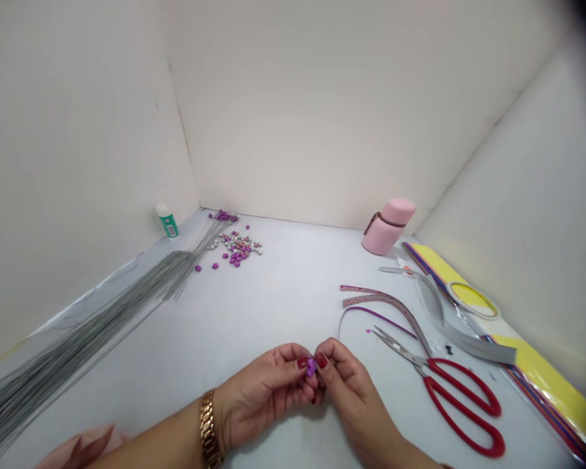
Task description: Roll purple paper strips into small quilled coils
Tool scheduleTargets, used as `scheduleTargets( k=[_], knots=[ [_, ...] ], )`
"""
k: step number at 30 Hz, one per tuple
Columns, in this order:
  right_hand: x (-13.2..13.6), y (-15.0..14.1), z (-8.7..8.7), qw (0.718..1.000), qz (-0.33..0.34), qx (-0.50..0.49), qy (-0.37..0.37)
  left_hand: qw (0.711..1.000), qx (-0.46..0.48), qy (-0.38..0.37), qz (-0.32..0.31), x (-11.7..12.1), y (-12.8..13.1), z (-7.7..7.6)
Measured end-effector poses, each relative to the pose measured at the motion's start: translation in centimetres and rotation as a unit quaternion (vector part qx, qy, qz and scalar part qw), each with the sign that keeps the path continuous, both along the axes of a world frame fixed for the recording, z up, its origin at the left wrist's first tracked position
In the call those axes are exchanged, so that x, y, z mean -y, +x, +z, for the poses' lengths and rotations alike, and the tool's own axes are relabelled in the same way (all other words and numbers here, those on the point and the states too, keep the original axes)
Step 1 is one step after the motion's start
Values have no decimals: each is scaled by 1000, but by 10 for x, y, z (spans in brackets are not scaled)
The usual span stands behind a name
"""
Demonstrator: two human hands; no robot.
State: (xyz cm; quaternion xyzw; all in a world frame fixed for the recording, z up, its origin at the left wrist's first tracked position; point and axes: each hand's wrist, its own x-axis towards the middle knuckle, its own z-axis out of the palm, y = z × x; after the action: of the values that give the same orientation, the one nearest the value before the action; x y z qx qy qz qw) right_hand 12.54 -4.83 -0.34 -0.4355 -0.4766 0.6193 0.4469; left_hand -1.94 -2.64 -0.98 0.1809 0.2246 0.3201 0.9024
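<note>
A small purple folded paper star [311, 368] is pinched between both hands, just above the table's front part. My left hand [276, 378], with a gold watch band [209, 426] at its wrist, holds it with thumb and fingers. From the other side my right hand [344, 378] closes on it with thumb and forefinger. The fingertips hide part of the star. To the right of the hands lie red-handled scissors [461, 384], blades partly apart, and a thin purple paper strip [381, 318].
Wire stems [102, 332] run along the left, with paper stars [239, 247] near their far ends. A glue stick [168, 221] stands by the left wall. A pink flask [389, 227], grey strips [469, 342], a tape roll [473, 299] and coloured sheets [542, 368] occupy the right.
</note>
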Motion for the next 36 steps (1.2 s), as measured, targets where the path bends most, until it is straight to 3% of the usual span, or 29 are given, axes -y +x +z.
scheduleTargets(
  k=[12,16,21,31,33,36],
  knots=[
    [-1,1,0,999,18,32,17,999,29,-34,0,1,5,4],
    [-5,-1,1,999,16,29,-6,996,-34,44,63,3,9,3],
    [-6,1,-1,999,-18,48,-21,949,-180,232,117,5,12,5],
    [0,0,-2,996,-18,82,22,831,-361,406,118,12,5,12],
    [1,0,-2,994,-23,98,31,822,-376,411,117,12,4,12],
    [2,1,-2,992,-22,115,43,844,-353,386,121,12,5,10]
  ],
)
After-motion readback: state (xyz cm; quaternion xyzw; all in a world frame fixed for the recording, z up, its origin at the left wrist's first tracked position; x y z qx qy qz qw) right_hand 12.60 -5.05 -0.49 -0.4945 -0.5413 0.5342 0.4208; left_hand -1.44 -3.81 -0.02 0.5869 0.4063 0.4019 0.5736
